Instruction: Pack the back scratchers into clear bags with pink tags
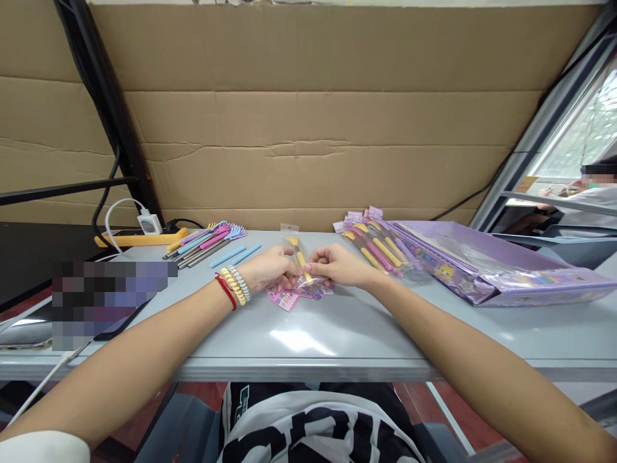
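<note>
Between my hands is a clear plastic bag with a yellow back scratcher in it, its clawed end pointing away from me. My left hand has its fingers closed on the bag's left side. On the right side, my right hand pinches the same bag near its lower end. Under both hands lie pink and purple printed cards, partly covered. To the left are loose back scratchers with blue, pink and yellow heads, and two blue handles.
Bagged back scratchers lie in a pile right of my hands, beside an open purple box. At left are a yellow power strip with a white charger, and a blurred-out device. A cardboard panel stands behind the table.
</note>
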